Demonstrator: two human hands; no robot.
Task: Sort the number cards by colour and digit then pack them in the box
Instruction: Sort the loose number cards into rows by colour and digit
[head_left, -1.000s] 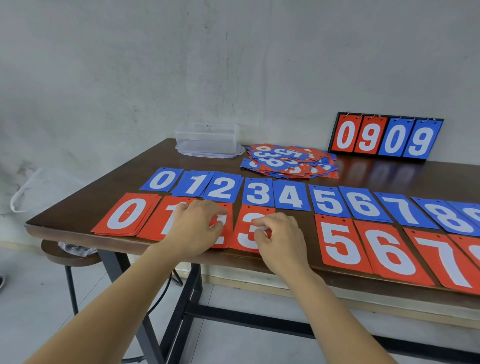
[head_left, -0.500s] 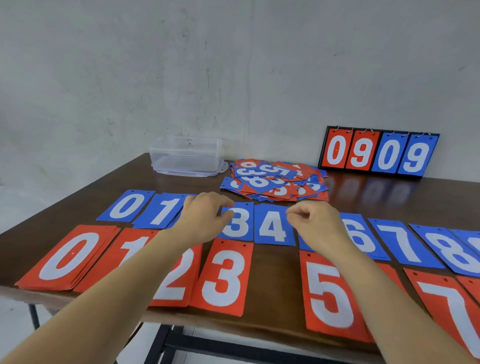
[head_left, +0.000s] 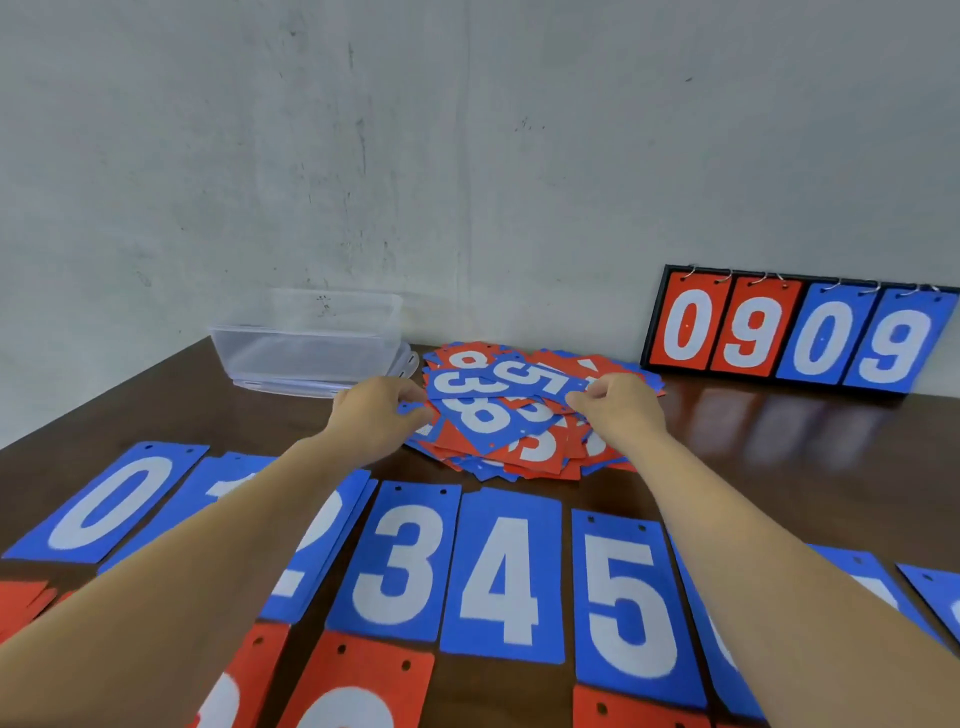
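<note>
A loose pile of mixed red and blue number cards (head_left: 519, 447) lies at the back middle of the dark table (head_left: 779, 467). My left hand (head_left: 374, 415) grips the pile's left edge with curled fingers. At the pile's right side, my right hand (head_left: 618, 410) pinches the edge of a blue 5 card (head_left: 535, 379) lying on top. Nearer me runs a sorted blue row, with the 0 (head_left: 111, 504), 3 (head_left: 405, 566), 4 (head_left: 501, 577) and 5 (head_left: 631, 608) showing. Red sorted cards (head_left: 358, 686) peek in at the bottom edge. My forearms hide the blue 1, 2 and 6.
A clear plastic box (head_left: 311, 348) stands on its lid at the back left, just left of the pile. A black flip scoreboard (head_left: 800, 332) reading 0909 leans on the wall at the back right. The grey wall runs close behind the table.
Both hands left the red 2 and 3 cards in the near row and reached over the blue row to the mixed pile. The view moved forward and closer to the table.
</note>
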